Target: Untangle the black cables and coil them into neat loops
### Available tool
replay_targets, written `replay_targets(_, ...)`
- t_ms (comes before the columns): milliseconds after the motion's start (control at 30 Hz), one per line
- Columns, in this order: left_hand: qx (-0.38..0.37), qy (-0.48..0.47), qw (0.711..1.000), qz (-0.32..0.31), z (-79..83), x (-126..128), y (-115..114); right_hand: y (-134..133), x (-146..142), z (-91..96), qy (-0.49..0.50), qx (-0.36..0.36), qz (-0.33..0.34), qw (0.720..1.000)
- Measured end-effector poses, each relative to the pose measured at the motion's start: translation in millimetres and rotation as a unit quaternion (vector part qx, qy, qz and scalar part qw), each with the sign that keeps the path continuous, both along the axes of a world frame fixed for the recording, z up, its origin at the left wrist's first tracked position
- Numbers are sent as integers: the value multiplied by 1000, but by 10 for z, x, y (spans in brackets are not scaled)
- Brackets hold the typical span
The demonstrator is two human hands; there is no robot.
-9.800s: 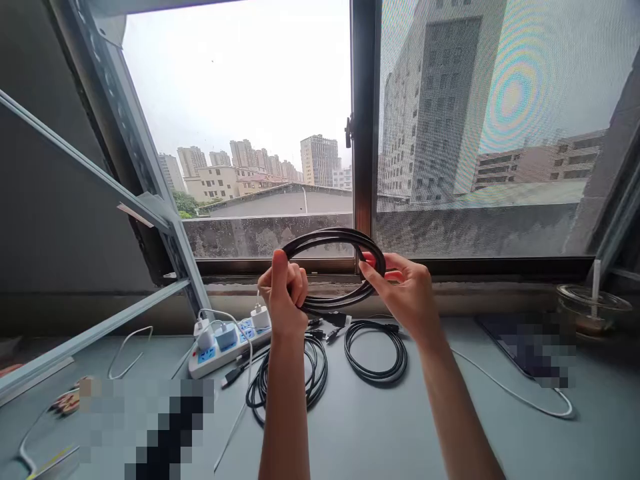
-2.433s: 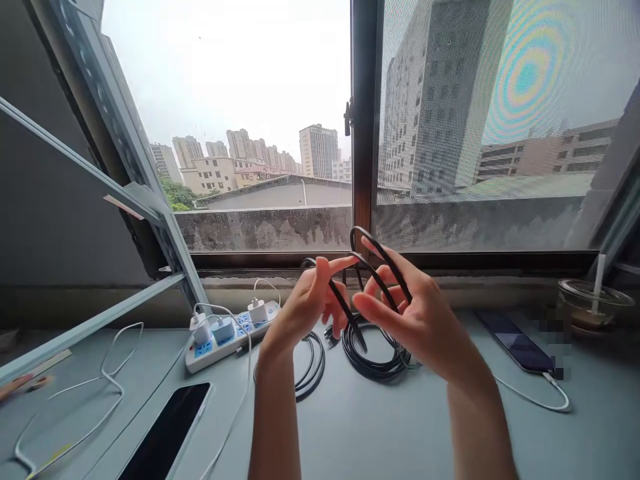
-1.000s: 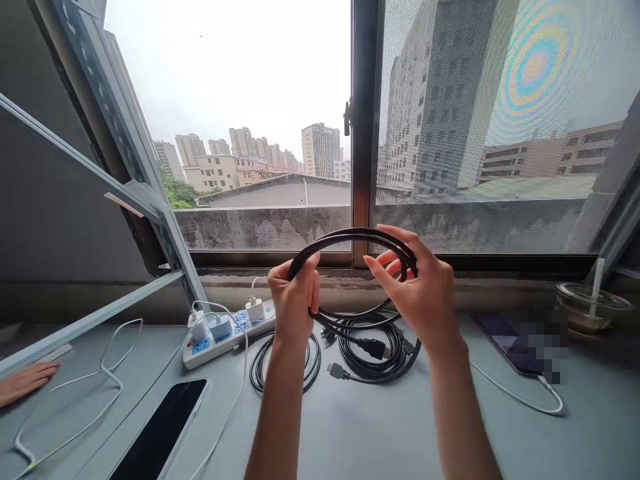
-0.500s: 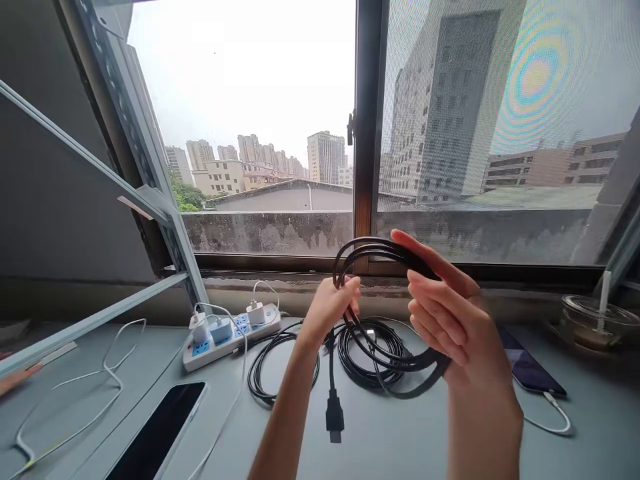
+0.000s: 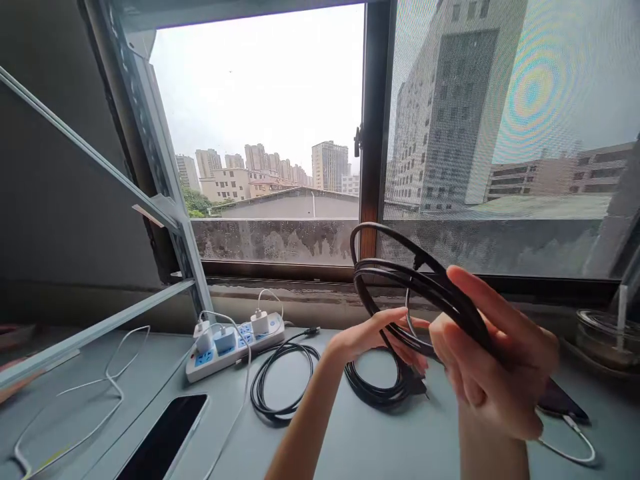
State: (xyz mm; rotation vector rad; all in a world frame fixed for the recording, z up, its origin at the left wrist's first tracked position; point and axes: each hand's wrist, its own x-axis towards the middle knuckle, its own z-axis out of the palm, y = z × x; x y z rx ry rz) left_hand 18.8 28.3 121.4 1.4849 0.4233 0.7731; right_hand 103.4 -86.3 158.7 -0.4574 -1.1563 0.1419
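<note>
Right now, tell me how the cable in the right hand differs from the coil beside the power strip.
The held cable is up in the air, gripped by the right hand; the coil lies on the table. The held cable's loops are tilted, while the coil's lie flat. Both are black and wound in loops.

Grey table (image 5: pixel 395 447) with 2 black cable coils (image 5: pixel 275 416) (image 5: pixel 375 399), power strip (image 5: pixel 233 350), 2 phones (image 5: pixel 163 440) (image 5: pixel 563 401)

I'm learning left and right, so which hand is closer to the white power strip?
The left. The left hand is to the right of the white power strip, apart from it; the right hand is farther right, gripping the coiled black cable.
</note>
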Motion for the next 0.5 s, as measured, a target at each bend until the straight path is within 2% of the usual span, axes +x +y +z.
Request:
replay_targets(67,-12,-58,998,-4,52,19,56,196,14,-6,58,57,-50,995)
replay_targets(133,-22,-156,987,34,135,11,91,420,-4,-7,127,70,-38,989)
replay_targets(200,-35,-254,963,85,216,-33,121,641,-39,-15,184,33,-16,982)
replay_targets(267,-30,-302,944,130,275,-117,157,823,-75,-36,206,-21,4,978)
replay_targets(367,11,-268,948,173,329,-296,227,984,-108,-85,165,-103,1,981)
replay_targets(500,76,-192,955,214,370,-510,291,1031,-115,-139,58,-174,-96,978)
